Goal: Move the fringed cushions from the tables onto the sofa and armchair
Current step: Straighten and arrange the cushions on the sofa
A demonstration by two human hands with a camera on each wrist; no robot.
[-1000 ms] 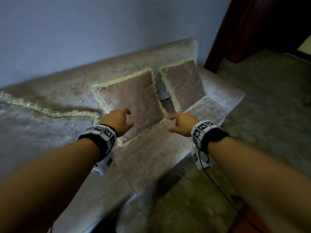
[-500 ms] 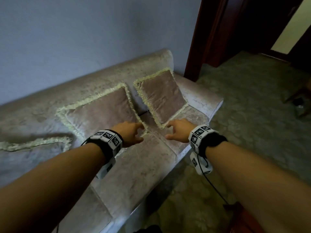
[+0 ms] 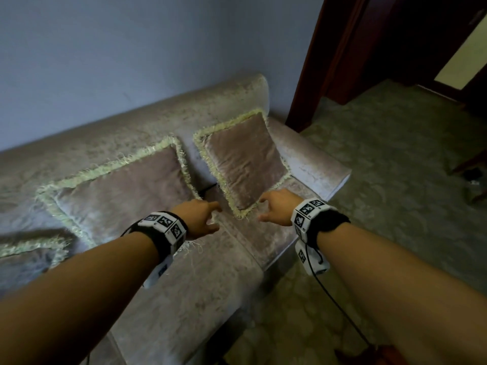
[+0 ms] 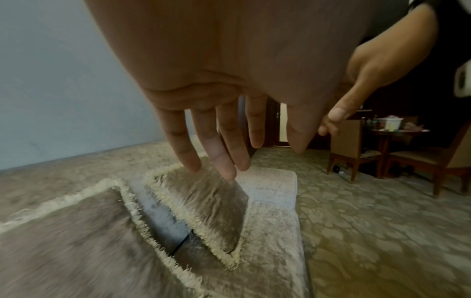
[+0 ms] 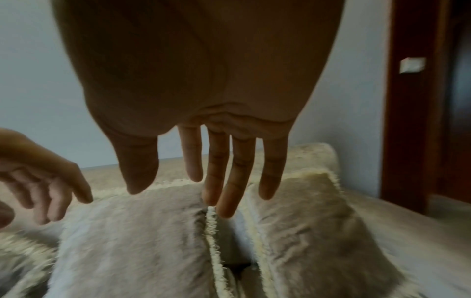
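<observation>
Wall [image 3: 110, 54]: plain pale blue, fills upper left of head view. Door frame [image 3: 313, 61]: dark red-brown wood, upper right, beside the wall's end; a small white plate [image 5: 412, 65] sits on it in the right wrist view. Doorway [image 3: 466, 48] at far right edge shows a lit cream surface beyond. Carpet [image 3: 395, 180]: grey-green with a pale leaf pattern, covers right and lower right. Left wrist view, right side: wooden chairs [image 4: 356, 145] and a dark round table [image 4: 397, 133] holding small blurred items. Light dim overall.
</observation>
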